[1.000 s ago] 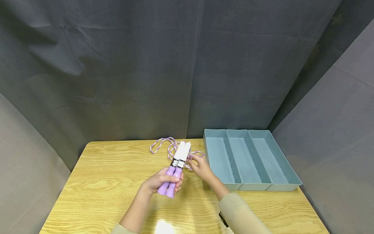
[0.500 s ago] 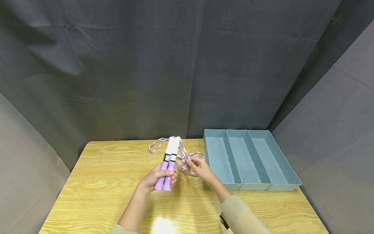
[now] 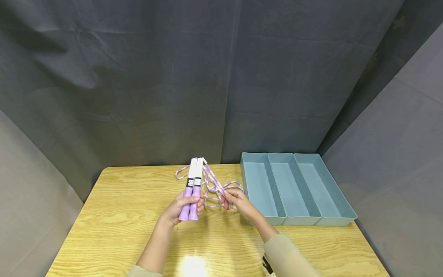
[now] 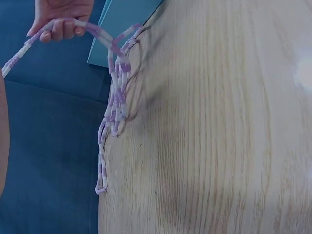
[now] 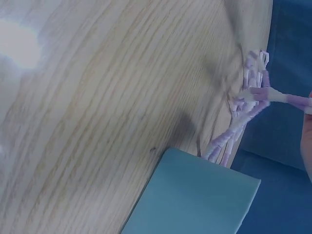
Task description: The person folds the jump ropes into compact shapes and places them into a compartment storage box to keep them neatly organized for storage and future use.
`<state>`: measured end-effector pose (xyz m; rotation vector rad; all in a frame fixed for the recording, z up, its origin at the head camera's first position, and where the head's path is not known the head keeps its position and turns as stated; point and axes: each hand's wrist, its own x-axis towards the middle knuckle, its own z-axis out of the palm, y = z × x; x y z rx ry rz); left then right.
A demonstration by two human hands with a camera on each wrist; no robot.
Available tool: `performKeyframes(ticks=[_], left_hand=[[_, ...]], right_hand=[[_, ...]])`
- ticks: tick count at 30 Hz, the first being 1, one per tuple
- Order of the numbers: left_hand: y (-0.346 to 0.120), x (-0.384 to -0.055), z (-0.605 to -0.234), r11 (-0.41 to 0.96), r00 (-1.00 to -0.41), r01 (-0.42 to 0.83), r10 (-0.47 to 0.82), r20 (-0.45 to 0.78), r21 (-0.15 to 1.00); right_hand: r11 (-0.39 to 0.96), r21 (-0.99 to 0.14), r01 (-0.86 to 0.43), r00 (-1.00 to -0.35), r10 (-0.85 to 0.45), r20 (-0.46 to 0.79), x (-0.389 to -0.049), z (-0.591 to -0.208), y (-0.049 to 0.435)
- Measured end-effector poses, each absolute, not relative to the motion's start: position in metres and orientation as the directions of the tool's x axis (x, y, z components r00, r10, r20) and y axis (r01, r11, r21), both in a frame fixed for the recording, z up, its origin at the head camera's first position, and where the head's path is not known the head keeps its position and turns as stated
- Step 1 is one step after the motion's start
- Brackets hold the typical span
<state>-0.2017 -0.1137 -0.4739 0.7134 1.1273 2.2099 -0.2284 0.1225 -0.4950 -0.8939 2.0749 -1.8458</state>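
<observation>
My left hand (image 3: 182, 206) grips the two handles (image 3: 192, 192) of a jump rope side by side, purple at the base and white at the top with black-and-white labels. From the handle tops the beaded purple-and-white rope (image 3: 212, 177) runs down to my right hand (image 3: 238, 201), which pinches it between thumb and fingers. The left wrist view shows the rope passing over the curled fingers (image 4: 57, 30) of the right hand. More of the rope (image 4: 117, 92) lies in loose loops on the table. Only an edge of a hand shows in the right wrist view.
A blue-grey bin (image 3: 303, 221) with three long compartments stands on the right of the wooden table (image 3: 117, 223), close to the right hand. Part of the rope (image 5: 222, 146) lies beside the bin's wall (image 5: 195, 195). Dark grey curtain (image 3: 155, 96) hangs behind the table.
My left hand has moved left with the handles, which now stand more upright. A length of rope has come into view stretched between the handles and my right hand, which has barely moved.
</observation>
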Motion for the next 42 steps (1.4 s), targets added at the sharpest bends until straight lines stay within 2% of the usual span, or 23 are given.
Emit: performKeyframes(ticks=[10,16,21,27,35,42], left_hand=[[-0.123,-0.203,-0.479,-0.546,-0.748,-0.226,0.628,0.215,0.807],[-0.127,-0.204,-0.484,-0.552,-0.761,-0.231,0.616,0.205,0.801],[-0.126,-0.203,-0.485,-0.527,-0.798,-0.222,0.581,0.158,0.82],[-0.125,-0.202,-0.485,-0.501,-0.817,-0.223,0.564,0.12,0.836],[-0.125,-0.202,-0.488,-0.462,-0.775,-0.231,0.62,0.126,0.856],[-0.123,-0.202,-0.493,-0.429,-0.773,-0.262,0.63,0.078,0.864]], right_hand=[[-0.011,-0.967,-0.255,-0.766,-0.608,0.209,-0.227,-0.495,0.127],[0.016,-0.971,-0.239,-0.772,-0.61,0.18,-0.224,-0.491,0.126],[0.065,-0.967,-0.248,-0.782,-0.602,0.16,-0.219,-0.484,0.123],[0.172,-0.928,-0.33,-0.795,-0.582,0.175,-0.212,-0.475,0.123],[0.256,-0.853,-0.455,-0.75,-0.626,0.212,-0.205,-0.46,0.125],[0.328,-0.78,-0.534,-0.725,-0.651,0.223,-0.201,-0.447,0.124]])
